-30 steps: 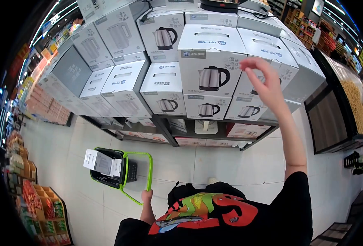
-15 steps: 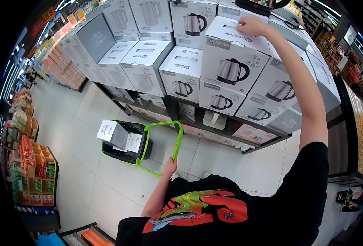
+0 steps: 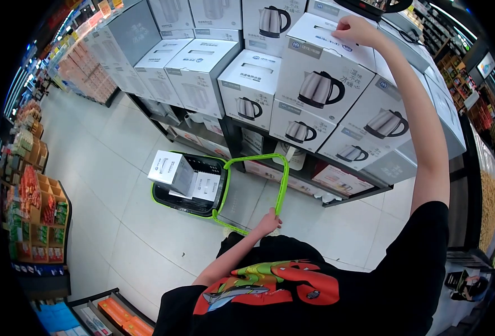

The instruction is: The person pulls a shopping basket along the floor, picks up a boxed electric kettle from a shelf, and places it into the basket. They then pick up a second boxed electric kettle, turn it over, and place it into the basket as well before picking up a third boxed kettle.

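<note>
Head view: the left hand (image 3: 267, 223) clasps the curved green handle (image 3: 284, 182) of a black plastic basket (image 3: 206, 162). Beyond that basket, to its right, stands a square-edged cardboard kettle carton (image 3: 321, 73), the right hand (image 3: 357, 31) at its top slot (image 3: 321, 28); whether gripping, I cannot tell.

It was a shop: kettle-printed boxes (image 3: 323, 87) stood stacked across the top centre, packets (image 3: 30, 190) filled a wooden display rack (image 3: 50, 187) at lower left, piled cartons (image 3: 88, 70) rose at upper left, and a shopping basket (image 3: 209, 163) sat left of centre.
</note>
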Motion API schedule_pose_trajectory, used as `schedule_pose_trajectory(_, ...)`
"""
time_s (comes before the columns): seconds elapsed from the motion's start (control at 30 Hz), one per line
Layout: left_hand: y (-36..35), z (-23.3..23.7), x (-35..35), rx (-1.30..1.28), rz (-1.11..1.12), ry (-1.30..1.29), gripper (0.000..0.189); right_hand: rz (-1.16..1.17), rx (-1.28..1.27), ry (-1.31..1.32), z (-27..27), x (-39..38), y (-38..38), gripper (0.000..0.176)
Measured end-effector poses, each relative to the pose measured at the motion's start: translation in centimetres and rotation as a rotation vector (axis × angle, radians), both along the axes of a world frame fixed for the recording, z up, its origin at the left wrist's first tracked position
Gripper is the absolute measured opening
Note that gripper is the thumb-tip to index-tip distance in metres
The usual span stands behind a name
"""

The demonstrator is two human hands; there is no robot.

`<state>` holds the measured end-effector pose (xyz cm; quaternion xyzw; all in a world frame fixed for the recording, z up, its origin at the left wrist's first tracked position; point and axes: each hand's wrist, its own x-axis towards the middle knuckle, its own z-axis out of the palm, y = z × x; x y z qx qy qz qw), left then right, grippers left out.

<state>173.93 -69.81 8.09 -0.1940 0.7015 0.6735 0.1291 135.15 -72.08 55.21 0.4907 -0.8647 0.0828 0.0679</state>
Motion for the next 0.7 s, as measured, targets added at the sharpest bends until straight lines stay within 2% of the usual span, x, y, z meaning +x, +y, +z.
schedule_pose_trajectory(0.07, 1.4, 1.0, -1.0, 0.083, -0.023, 0.009, 0.015, -0.013, -0.010, 0.013, -0.5, -0.7, 0.1, 0.032)
schedule_pose_trajectory(0.1, 1.7, 1.1, -1.5, 0.092, -0.123, -0.032, 0.022, -0.045, -0.006, 0.007, -0.8, -0.9, -0.2, 0.032)
schedule_pose_trajectory(0.2, 4.6, 1.1, -2.3, 0.090, -0.181, 0.112, 0.029, -0.062, -0.011, 0.030, -1.5, -1.5, -0.3, 0.033)
schedule_pose_trajectory(0.23, 5.3, 1.1, -2.3, 0.173, -0.210, 0.092, 0.043, -0.063, -0.008, 0.037, -1.6, -1.7, -0.3, 0.033)
schedule_pose_trajectory(0.27, 6.0, 0.6, -2.4, 0.184, -0.231, 0.130, 0.046, -0.063, -0.006, 0.044, -1.4, -1.2, -0.4, 0.032)
schedule_pose_trajectory(0.33, 7.1, -0.4, -2.1, 0.210, -0.268, 0.207, 0.052, -0.081, -0.157, -0.116, -1.3, -0.1, -0.3, 0.034)
schedule_pose_trajectory(0.37, 7.1, 0.9, -1.8, 0.316, -0.259, 0.119, 0.052, -0.090, -0.230, -0.198, -1.1, 0.9, -0.3, 0.035)
schedule_pose_trajectory(0.47, 6.3, 1.3, -0.8, 0.514, -0.256, 0.009, 0.049, -0.155, -0.316, -0.352, 1.2, 2.8, -0.4, 0.025)
schedule_pose_trajectory(0.6, 4.3, 2.0, -0.5, 0.475, -0.277, -0.076, 0.042, -0.156, -0.500, -0.437, 1.4, 4.1, -1.6, 0.022)
schedule_pose_trajectory(0.7, 2.1, 2.9, -0.6, 0.461, -0.260, -0.073, 0.043, -0.054, -0.561, -0.512, 3.0, 7.6, -2.5, 0.020)
